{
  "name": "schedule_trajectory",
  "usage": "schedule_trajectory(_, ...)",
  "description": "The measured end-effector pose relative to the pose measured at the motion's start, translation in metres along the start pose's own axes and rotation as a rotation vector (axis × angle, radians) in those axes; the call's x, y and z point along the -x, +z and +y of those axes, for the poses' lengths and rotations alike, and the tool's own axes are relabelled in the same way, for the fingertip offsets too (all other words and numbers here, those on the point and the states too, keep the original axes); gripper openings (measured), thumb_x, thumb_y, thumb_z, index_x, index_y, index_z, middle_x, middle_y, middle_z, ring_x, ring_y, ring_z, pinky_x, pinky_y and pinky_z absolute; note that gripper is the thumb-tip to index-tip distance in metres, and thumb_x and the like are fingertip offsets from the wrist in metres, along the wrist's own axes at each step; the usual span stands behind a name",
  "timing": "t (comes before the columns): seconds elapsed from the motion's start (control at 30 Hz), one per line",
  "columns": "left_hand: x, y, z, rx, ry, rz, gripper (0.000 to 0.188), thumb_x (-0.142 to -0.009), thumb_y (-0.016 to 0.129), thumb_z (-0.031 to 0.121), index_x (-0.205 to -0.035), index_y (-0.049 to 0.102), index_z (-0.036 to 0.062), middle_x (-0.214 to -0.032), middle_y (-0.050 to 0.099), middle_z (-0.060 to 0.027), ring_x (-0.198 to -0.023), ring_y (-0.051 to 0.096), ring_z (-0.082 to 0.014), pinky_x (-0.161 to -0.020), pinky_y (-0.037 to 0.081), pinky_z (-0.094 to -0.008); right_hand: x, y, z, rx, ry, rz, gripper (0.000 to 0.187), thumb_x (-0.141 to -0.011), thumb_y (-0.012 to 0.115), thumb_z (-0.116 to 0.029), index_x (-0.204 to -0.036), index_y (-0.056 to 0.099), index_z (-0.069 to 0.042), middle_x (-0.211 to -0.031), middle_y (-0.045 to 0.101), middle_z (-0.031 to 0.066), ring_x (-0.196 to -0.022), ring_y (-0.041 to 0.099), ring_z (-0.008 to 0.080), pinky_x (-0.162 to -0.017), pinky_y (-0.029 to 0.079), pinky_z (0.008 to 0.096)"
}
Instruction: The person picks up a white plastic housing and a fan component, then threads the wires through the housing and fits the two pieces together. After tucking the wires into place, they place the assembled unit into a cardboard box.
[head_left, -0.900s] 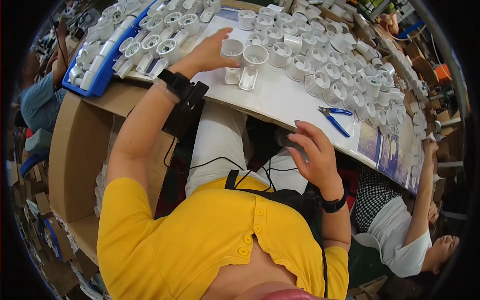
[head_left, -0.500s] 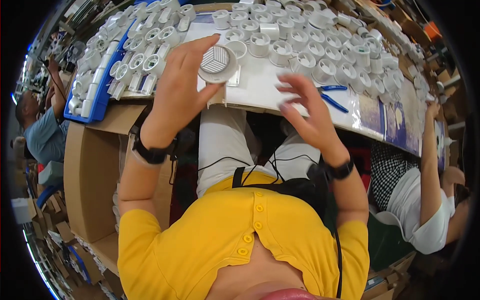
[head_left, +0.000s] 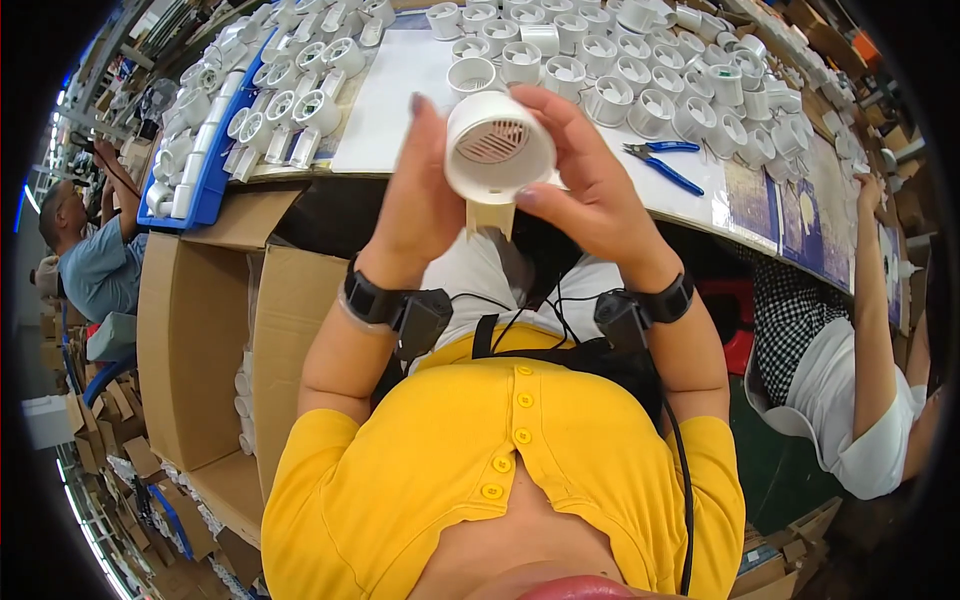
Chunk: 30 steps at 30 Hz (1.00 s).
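A white round plastic housing point(head_left: 500, 180) is held up in front of me above the table's near edge. Its hollow end is turned toward me, with a slatted grille at the bottom of the cup and a flat stem hanging below. My left hand point(head_left: 418, 195) grips its left side, the fingers partly hidden behind the wall. On the other side my right hand point(head_left: 590, 185) has its thumb at the lower rim and its fingers around the top. Just behind stands another white cup point(head_left: 471, 76) with a grille inside.
Rows of white housings point(head_left: 610, 100) cover the far table. Blue-handled cutters point(head_left: 665, 165) lie on the white sheet at right. At left are a blue bin point(head_left: 207, 190) of white parts and a cardboard box point(head_left: 190, 350). Co-workers sit left point(head_left: 100, 260) and right point(head_left: 835, 390).
The housing has swung from grille face showing to hollow end showing, and moved right. My right hand has come in from the right and closed on it.
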<state>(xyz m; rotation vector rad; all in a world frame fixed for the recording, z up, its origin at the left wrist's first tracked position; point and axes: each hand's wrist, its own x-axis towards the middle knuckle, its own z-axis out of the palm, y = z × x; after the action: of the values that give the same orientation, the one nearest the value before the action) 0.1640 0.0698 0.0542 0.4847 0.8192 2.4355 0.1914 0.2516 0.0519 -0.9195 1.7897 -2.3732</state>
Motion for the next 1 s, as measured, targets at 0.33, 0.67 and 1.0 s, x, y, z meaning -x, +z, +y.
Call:
schedule_trajectory(0.33, -0.005, 0.001, -0.016, -0.186, -0.055, 0.257, 0.062, -0.099, 0.028, 0.054, -0.126, 0.052, 0.0029, -0.111, 0.064, -0.0136, -0.101, 0.062, -0.0235, -0.090, 0.048, -0.0372, 0.011, -0.004, -0.006, 1.218, -0.717, 0.189, 0.066, -0.075, 0.077, -0.040, -0.127, 0.049, -0.009, -0.123, 0.057, 0.0101, -0.125, 0.044, 0.0292, -0.107, 0.029, 0.0429)
schedule_trajectory(0.67, 0.005, -0.004, -0.020, -0.394, -0.007, 0.215, 0.049, -0.099, 0.044, 0.042, -0.129, 0.049, 0.0030, -0.119, 0.059, -0.0090, -0.109, 0.057, -0.0190, -0.087, 0.048, -0.0341, 0.020, 0.008, -0.011, 1.365, -0.372, 0.027, 0.048, -0.068, 0.079, -0.040, -0.104, 0.064, -0.013, -0.111, 0.064, 0.0045, -0.127, 0.041, 0.0332, -0.111, 0.022, 0.0469)
schedule_trajectory(1.0, 0.002, -0.031, -0.020, -1.643, 0.152, 0.260, 0.047, -0.098, 0.053, 0.032, -0.130, 0.047, -0.0021, -0.115, 0.060, -0.0083, -0.100, 0.058, -0.0178, -0.083, 0.048, -0.0343, 0.059, -0.077, -0.026, 1.389, -0.335, 0.340, 0.024, -0.078, 0.069, -0.010, -0.101, 0.064, -0.007, -0.108, 0.064, 0.0089, -0.114, 0.052, 0.0329, -0.099, 0.038, 0.0421)
